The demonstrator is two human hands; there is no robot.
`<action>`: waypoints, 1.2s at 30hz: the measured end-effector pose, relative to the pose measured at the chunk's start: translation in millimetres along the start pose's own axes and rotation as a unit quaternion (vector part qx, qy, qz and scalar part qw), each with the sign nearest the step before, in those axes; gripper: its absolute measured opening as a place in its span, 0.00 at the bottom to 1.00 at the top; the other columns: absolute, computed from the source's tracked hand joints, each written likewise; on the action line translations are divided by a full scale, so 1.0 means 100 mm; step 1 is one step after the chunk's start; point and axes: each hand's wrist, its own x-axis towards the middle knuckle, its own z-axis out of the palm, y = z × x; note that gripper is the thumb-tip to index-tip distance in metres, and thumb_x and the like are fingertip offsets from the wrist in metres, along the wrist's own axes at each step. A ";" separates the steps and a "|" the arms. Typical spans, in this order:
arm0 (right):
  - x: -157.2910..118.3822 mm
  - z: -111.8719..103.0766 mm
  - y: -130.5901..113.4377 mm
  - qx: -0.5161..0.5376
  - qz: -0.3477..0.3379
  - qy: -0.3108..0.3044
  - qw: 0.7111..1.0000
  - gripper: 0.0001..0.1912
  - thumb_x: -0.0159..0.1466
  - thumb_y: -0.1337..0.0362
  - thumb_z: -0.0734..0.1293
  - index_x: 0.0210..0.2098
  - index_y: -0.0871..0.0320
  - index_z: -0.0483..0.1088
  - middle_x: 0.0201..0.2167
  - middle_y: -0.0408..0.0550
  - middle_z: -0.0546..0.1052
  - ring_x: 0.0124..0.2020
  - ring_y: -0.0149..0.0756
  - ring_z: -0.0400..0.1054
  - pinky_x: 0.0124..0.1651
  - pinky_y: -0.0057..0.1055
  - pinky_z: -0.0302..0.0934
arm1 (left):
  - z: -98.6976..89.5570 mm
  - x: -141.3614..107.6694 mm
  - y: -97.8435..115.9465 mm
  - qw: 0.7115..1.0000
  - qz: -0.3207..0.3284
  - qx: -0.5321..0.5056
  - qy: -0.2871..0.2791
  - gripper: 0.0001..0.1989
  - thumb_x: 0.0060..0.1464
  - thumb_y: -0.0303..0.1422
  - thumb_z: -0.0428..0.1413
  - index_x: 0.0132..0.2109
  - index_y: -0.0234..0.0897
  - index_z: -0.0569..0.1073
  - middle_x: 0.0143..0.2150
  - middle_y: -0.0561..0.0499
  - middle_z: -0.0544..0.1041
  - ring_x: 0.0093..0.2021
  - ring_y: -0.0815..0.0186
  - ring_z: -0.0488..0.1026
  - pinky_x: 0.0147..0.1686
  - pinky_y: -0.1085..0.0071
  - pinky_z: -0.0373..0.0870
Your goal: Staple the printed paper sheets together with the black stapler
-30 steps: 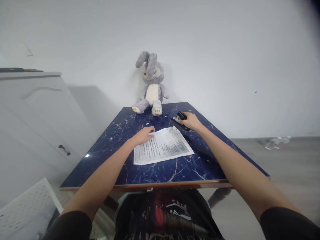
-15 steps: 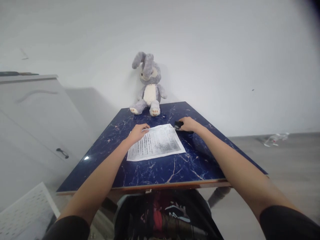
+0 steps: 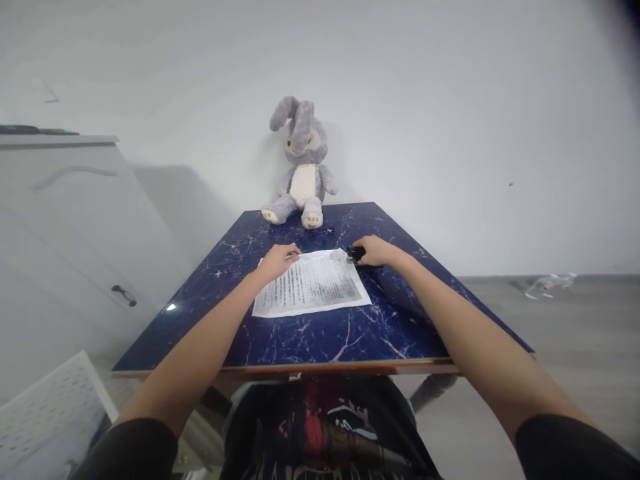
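Printed sheets of paper (image 3: pixel 317 287) lie on the dark blue marbled table (image 3: pixel 310 343), slightly askew; how many sheets there are I cannot tell. My left hand (image 3: pixel 280 260) is closed on the far left edge of the paper, its fingertips pinching the edge. My right hand (image 3: pixel 375 251) grips a small black stapler (image 3: pixel 355 254), whose front end is at the paper's far right corner. Whether the corner lies between its jaws is too small to tell.
A grey plush rabbit (image 3: pixel 305 167) sits at the table's far edge against the white wall. To the left stand a white cabinet (image 3: pixel 65 233) and a white perforated panel (image 3: pixel 55 407). A clear plastic item (image 3: pixel 547 285) lies on the floor at right.
The stapler in my right hand has moved slightly left, onto the paper's far right corner. My left hand keeps its hold on the paper. The camera view has shifted a little.
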 end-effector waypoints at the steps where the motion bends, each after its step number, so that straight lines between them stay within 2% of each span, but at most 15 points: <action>1: -0.01 -0.01 -0.02 0.009 -0.009 -0.003 1.000 0.16 0.52 0.68 0.72 0.41 0.58 0.81 0.38 0.50 0.83 0.41 0.45 0.76 0.42 0.32 0.66 | 0.00 0.00 0.01 1.000 0.002 -0.005 0.002 0.08 0.59 0.31 0.58 0.42 0.40 0.82 0.41 0.47 0.84 0.44 0.58 0.81 0.51 0.64 0.74; 8: -0.09 -0.09 -0.20 0.025 -0.034 -0.027 0.999 0.16 0.52 0.64 0.74 0.41 0.58 0.80 0.37 0.49 0.82 0.38 0.44 0.75 0.38 0.33 0.63 | 0.00 0.00 0.05 1.000 0.008 -0.017 0.011 0.09 0.60 0.31 0.57 0.42 0.39 0.82 0.41 0.47 0.84 0.42 0.58 0.81 0.49 0.65 0.74; 15: -0.04 0.01 -0.21 0.039 0.014 0.023 0.999 0.19 0.52 0.61 0.75 0.42 0.60 0.82 0.37 0.51 0.82 0.39 0.45 0.75 0.40 0.34 0.63 | 0.01 -0.02 0.05 0.999 0.001 0.021 -0.042 0.13 0.59 0.34 0.58 0.49 0.37 0.82 0.39 0.47 0.84 0.37 0.62 0.79 0.46 0.67 0.73; 19: -0.02 0.06 -0.21 0.048 0.019 0.036 0.998 0.18 0.53 0.59 0.75 0.41 0.61 0.82 0.35 0.51 0.82 0.38 0.46 0.75 0.39 0.34 0.64 | 0.03 -0.02 0.06 0.998 0.017 0.015 -0.058 0.13 0.61 0.34 0.57 0.47 0.39 0.83 0.41 0.47 0.84 0.38 0.61 0.79 0.45 0.67 0.72; 26: -0.04 0.04 -0.20 0.060 -0.050 0.044 0.996 0.19 0.52 0.68 0.74 0.45 0.59 0.82 0.43 0.50 0.84 0.45 0.48 0.77 0.48 0.35 0.68 | 0.01 -0.02 0.09 0.997 0.042 0.003 -0.070 0.12 0.62 0.31 0.55 0.48 0.40 0.83 0.46 0.48 0.85 0.44 0.60 0.79 0.49 0.65 0.72; 30: -0.05 0.04 -0.19 0.071 -0.098 0.064 0.991 0.23 0.53 0.72 0.73 0.49 0.57 0.80 0.47 0.50 0.83 0.48 0.47 0.77 0.53 0.35 0.68 | 0.01 -0.01 0.09 0.997 0.042 0.003 -0.072 0.12 0.63 0.31 0.55 0.48 0.39 0.83 0.47 0.48 0.84 0.45 0.60 0.80 0.49 0.65 0.72; 36: -0.06 0.04 -0.19 0.089 -0.156 0.074 0.981 0.24 0.52 0.76 0.71 0.48 0.56 0.80 0.47 0.49 0.83 0.47 0.44 0.77 0.53 0.35 0.68 | 0.03 -0.01 0.08 0.997 0.043 -0.001 -0.070 0.11 0.64 0.32 0.56 0.48 0.40 0.83 0.47 0.47 0.84 0.45 0.59 0.80 0.51 0.64 0.72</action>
